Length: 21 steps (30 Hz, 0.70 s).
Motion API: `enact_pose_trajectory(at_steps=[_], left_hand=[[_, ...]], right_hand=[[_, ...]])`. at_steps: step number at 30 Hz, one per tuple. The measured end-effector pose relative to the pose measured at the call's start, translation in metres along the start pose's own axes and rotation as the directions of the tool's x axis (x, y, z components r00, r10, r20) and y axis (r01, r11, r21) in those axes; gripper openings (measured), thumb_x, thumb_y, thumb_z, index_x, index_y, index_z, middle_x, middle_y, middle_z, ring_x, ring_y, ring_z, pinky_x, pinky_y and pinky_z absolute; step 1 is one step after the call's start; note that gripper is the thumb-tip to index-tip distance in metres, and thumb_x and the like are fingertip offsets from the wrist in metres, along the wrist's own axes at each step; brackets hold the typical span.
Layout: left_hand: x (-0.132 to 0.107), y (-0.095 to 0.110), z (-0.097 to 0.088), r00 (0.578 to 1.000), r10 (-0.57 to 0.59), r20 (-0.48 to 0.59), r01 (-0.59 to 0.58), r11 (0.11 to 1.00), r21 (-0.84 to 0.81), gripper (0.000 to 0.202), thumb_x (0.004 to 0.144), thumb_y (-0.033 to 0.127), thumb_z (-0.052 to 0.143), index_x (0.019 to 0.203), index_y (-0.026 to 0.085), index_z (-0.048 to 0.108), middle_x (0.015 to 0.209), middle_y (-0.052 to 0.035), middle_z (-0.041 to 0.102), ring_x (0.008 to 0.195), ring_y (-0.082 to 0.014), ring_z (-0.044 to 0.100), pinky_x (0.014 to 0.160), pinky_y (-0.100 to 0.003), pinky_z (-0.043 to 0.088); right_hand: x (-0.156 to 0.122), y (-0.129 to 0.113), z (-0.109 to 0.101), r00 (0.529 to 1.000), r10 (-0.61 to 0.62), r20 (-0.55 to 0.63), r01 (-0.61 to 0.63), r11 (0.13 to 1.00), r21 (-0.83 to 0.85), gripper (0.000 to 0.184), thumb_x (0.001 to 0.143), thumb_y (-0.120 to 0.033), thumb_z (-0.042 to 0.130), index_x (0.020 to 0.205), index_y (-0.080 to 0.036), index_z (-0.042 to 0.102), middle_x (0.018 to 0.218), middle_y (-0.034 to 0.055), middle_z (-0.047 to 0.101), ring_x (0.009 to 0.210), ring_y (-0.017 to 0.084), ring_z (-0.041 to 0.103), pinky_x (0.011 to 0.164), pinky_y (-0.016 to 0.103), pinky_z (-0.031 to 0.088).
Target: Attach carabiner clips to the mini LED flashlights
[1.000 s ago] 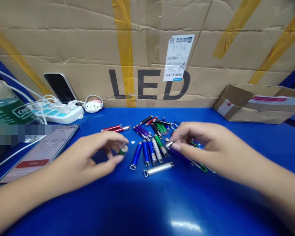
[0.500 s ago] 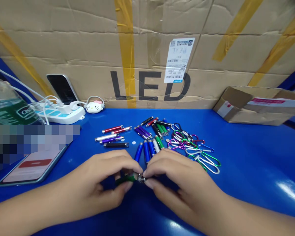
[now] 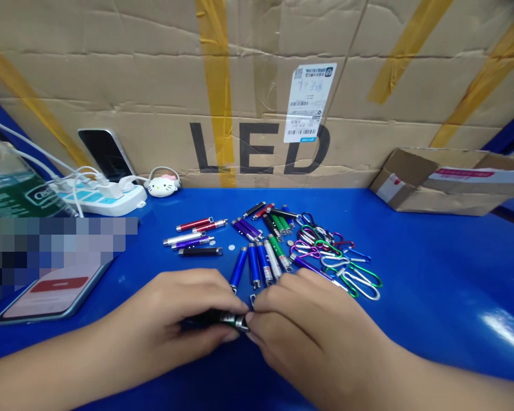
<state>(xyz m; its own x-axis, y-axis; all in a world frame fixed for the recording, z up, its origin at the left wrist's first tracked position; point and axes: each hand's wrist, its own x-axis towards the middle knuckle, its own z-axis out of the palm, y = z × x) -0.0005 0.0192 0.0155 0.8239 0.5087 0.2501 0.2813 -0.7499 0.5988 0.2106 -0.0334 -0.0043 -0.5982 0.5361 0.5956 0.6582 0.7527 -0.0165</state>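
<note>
My left hand (image 3: 192,311) is closed around a small green mini flashlight (image 3: 228,318), lying roughly level with its silver end toward the right. Thumb and fingers of my right hand (image 3: 297,325) pinch at that silver end, and the exact contact is hidden by the fingertips. A small metal loop (image 3: 252,299) peeks out just beyond the fingertips; I cannot tell what it belongs to. Right behind my hands lie several more mini flashlights, among them a blue one (image 3: 239,268) and a green one (image 3: 279,251). A purple one (image 3: 310,265) lies behind my right hand.
Coloured carabiners (image 3: 346,268) are heaped to the right of the flashlights. On the left are a phone (image 3: 55,291), a bottle (image 3: 21,185), and a power strip (image 3: 111,200). A large carton (image 3: 154,85) stands behind the blue table (image 3: 432,274), with a small open box (image 3: 449,191) at right.
My right fingers have curled in further over the silver end of the green flashlight. The flashlight has shifted slightly downward, and more of the purple flashlight behind my right hand shows.
</note>
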Motion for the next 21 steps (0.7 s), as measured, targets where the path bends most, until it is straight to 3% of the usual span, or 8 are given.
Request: enact_pose_trajectory(at_steps=[4,9,13,17,21], left_hand=[[0.000,0.002,0.000,0.998,-0.023,0.062,0.027,0.998,-0.059,0.018,0.084,0.017,0.059,0.099,0.020,0.069,0.085,-0.0040,0.070,0.075,-0.0107,0.066,0.068,-0.016,0.052],[-0.001,0.002,0.002,0.996,-0.015,0.083,0.025,0.992,-0.120,0.011,0.082,0.018,0.061,0.090,0.018,0.070,0.080,-0.0043,0.070,0.070,-0.0112,0.066,0.063,-0.015,0.052],[-0.003,0.004,0.004,1.000,0.018,0.000,-0.018,0.998,-0.057,0.013,0.082,0.019,0.062,0.091,0.021,0.070,0.081,-0.0031,0.071,0.072,-0.0111,0.066,0.067,-0.016,0.053],[-0.005,0.014,0.002,0.997,-0.069,-0.021,0.070,0.996,0.060,0.011,0.085,0.023,0.060,0.087,0.023,0.071,0.075,-0.0001,0.070,0.069,-0.0093,0.064,0.064,-0.013,0.051],[-0.009,0.024,0.000,0.998,-0.047,-0.029,0.050,0.990,0.133,0.018,0.089,0.025,0.054,0.095,0.027,0.071,0.083,-0.0005,0.071,0.073,-0.0110,0.064,0.070,-0.016,0.052]], right_hand=[[-0.002,-0.010,-0.001,0.998,-0.051,0.038,0.056,0.988,-0.142,0.019,0.084,-0.012,0.049,0.068,-0.022,0.052,0.060,-0.0014,0.055,0.056,0.014,0.041,0.053,0.032,0.024],[-0.007,-0.018,0.000,0.988,-0.148,0.037,0.152,0.972,-0.182,0.015,0.084,-0.015,0.051,0.071,-0.023,0.050,0.059,-0.0022,0.056,0.056,0.015,0.042,0.052,0.032,0.022],[-0.006,-0.019,0.004,0.999,-0.042,0.002,0.041,0.982,-0.184,0.020,0.084,-0.011,0.046,0.068,-0.023,0.046,0.057,-0.0020,0.055,0.053,0.015,0.043,0.052,0.032,0.024],[-0.003,-0.020,0.003,0.999,0.043,-0.004,-0.043,0.991,-0.123,0.021,0.083,-0.009,0.047,0.066,-0.022,0.047,0.056,-0.0029,0.055,0.051,0.013,0.047,0.053,0.030,0.029],[-0.002,-0.020,-0.007,0.956,0.229,0.182,-0.249,0.963,0.099,0.012,0.084,-0.018,0.053,0.073,-0.021,0.050,0.062,-0.0047,0.062,0.049,0.010,0.051,0.047,0.027,0.031]])
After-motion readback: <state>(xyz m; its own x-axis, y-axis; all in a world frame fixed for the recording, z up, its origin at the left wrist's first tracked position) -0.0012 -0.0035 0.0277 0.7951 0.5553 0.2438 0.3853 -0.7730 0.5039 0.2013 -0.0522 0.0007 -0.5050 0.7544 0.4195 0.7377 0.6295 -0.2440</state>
